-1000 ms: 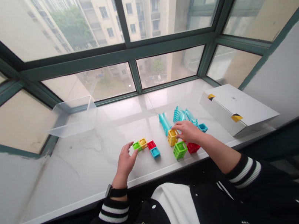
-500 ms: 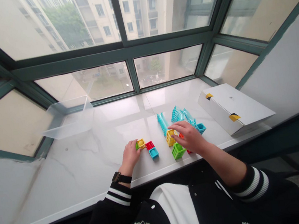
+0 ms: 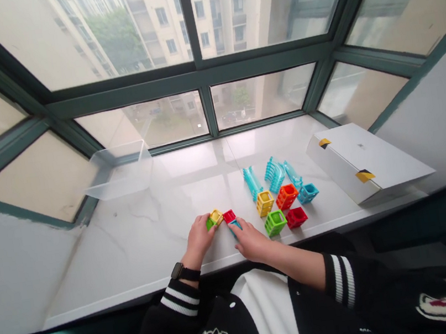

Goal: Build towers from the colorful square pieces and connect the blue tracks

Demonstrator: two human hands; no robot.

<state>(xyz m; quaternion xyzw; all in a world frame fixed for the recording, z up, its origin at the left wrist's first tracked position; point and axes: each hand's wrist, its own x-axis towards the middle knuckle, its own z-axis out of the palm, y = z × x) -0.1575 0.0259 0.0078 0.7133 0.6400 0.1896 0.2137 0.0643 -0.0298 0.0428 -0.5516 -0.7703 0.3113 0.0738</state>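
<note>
On the white marble sill (image 3: 142, 240) lies a short row of small cubes: green, yellow cube (image 3: 216, 215), red cube (image 3: 229, 215), and a blue one mostly under my fingers. My left hand (image 3: 199, 238) curls around the green cube (image 3: 210, 224) at the row's left end. My right hand (image 3: 251, 239) rests with fingertips on the blue cube (image 3: 235, 224). To the right stand loose hollow blocks: yellow block (image 3: 264, 202), orange block (image 3: 286, 196), green block (image 3: 275, 222), red block (image 3: 296, 217), cyan block (image 3: 307, 193). Behind them lie turquoise ribbed track pieces (image 3: 273, 173).
A clear plastic bin (image 3: 120, 171) sits at the back left by the window. A white cardboard box (image 3: 367, 160) with yellow tape tabs lies at the right end of the sill. Window frames close off the far side.
My right hand left the loose blocks on the right and came left to the blue cube in the row. My left hand closed in on the green cube.
</note>
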